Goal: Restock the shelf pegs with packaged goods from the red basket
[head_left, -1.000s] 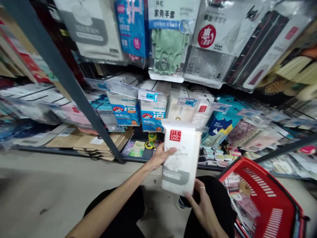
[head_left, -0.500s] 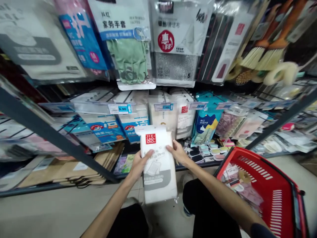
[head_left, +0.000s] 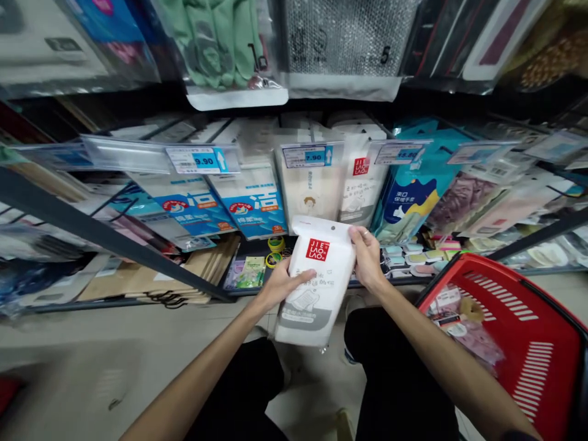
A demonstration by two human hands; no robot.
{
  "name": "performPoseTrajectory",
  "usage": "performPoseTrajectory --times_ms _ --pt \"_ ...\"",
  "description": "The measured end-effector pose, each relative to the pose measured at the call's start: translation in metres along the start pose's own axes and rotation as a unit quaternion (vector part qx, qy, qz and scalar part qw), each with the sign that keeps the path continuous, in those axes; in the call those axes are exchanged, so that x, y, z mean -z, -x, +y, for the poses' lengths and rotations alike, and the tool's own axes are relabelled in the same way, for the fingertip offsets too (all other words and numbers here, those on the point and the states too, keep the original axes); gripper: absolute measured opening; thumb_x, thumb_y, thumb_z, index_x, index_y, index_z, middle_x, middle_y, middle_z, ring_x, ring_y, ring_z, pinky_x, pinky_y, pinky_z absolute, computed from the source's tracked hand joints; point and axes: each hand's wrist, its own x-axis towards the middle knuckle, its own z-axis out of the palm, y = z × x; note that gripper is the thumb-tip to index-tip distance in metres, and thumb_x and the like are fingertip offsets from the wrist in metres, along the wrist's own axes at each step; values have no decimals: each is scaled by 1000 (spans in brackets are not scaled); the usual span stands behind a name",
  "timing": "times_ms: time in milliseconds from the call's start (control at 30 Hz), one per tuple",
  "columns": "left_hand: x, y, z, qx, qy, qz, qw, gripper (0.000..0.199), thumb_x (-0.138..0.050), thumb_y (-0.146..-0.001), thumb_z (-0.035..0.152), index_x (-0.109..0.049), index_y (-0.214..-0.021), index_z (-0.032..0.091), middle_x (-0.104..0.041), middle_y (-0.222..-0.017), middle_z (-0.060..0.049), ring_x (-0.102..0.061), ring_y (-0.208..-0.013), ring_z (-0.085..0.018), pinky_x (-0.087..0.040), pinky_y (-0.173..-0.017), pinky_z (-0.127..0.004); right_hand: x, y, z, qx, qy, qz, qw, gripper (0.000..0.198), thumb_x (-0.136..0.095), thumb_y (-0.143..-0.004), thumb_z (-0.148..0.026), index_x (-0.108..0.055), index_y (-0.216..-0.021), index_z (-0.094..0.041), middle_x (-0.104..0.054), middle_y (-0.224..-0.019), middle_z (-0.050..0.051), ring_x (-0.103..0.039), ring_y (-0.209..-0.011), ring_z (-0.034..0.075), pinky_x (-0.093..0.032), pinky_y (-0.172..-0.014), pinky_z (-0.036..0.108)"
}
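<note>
1. White packet (head_left: 305, 327): smooth, thin plastic wrap, softly glossy, slightly crinkled at its near edge.
2. Basket (head_left: 551, 324) at right: hard red plastic, smooth, with a slight sheen.
3. Silver cloth (head_left: 344, 46), far: rough, metallic-looking weave.
4. Green gloves (head_left: 214, 46), far left: rubbery-looking, wrinkled, fairly matt.
5. Brown bags (head_left: 122, 278) at left: matt, paper-like.
6. Trousers (head_left: 399, 373), near: matt black cloth.
7. Floor (head_left: 174, 355): smooth, faintly shiny tile.

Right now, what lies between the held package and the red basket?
In the head view, the right forearm and black-clad right leg lie between the white package and red basket.
</note>
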Motion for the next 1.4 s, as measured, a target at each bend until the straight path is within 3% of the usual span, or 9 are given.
performPoseTrajectory --times_ms 100,200,300,433,633,767,1033,1200,1400 --pt "-7 2 1 -5 -25 -33 999 61 -88 -70 53 -73 -115 14 -77 -119 -14 -74 -108 -33 -60 -91 -40 7 4 -5 -15 -24 17 999 39 -84 -76 -55 -67 -82 -20 -70 -78 -1 -63 -68 13 -54 -67 25" --pt "-10 -1 3 -56 20 -13 998 66 -80 -77 61 -70 -123 13 -75 -125 -15 -71 -114 -31 -57 -98 -38 14 11 -8 -13 -24 6 1000 38 -85 -76 -53 -69 -81 -19 -70 -75 -1 -60 -64 12 -51 -61 24" --pt "-14 -4 4 -104 63 8 993 70 -79 -78 61 -66 -129 15 -73 -129 -15 -69 -118 -29 -55 -99 -35 19 15 -10 -20 -8 3 1000 39 -86 -75 -53 -70 -82 -18 -71 -76 0 -63 -65 13 -52 -61 25" --pt "-20 -5 6 -118 62 21 991 69 -86 -73 54 -67 -126 15 -75 -124 -15 -72 -112 -29 -58 -93 -34 20 14 -14 -84 -12 -1 996 44 -88 -71 -55 -67 -82 -18 -75 -79 2 -70 -73 19 -59 -67 30" --pt "-8 -15 11 -110 118 120 980 60 -85 -70 61 -73 -105 13 -81 -97 -11 -76 -90 -25 -60 -74 -32 13 20 -15 -65 31 -133 989 49 -80 -80 -59 -68 -110 -23 -77 -108 3 -73 -103 21 -61 -90 32" --pt "6 -23 9 -79 151 189 967 54 -81 -75 64 -74 -94 13 -80 -92 -12 -75 -86 -23 -58 -68 -29 11 24 -7 -117 73 -184 973 60 -84 -76 -57 -65 -119 -22 -78 -105 4 -74 -99 23 -63 -85 35" --pt "0 -12 -11 -34 137 41 989 55 -79 -81 57 -74 -111 11 -79 -100 -14 -74 -91 -24 -59 -78 -32 7 22 5 -50 67 -155 984 55 -77 -82 -62 -64 -120 -25 -76 -115 5 -71 -110 23 -61 -92 38" --pt "-4 -7 -13 -56 103 41 992 54 -79 -82 55 -76 -111 9 -78 -106 -16 -74 -88 -23 -59 -73 -29 5 20 4 -52 74 -144 985 50 -75 -84 -60 -65 -116 -24 -76 -116 6 -71 -111 24 -61 -92 38" --pt "-8 -8 -16 -62 109 59 990 58 -83 -77 55 -74 -114 11 -77 -119 -16 -74 -99 -26 -61 -82 -33 11 18 11 -70 78 -139 985 50 -77 -83 -56 -64 -120 -24 -77 -117 5 -72 -107 23 -61 -93 37"
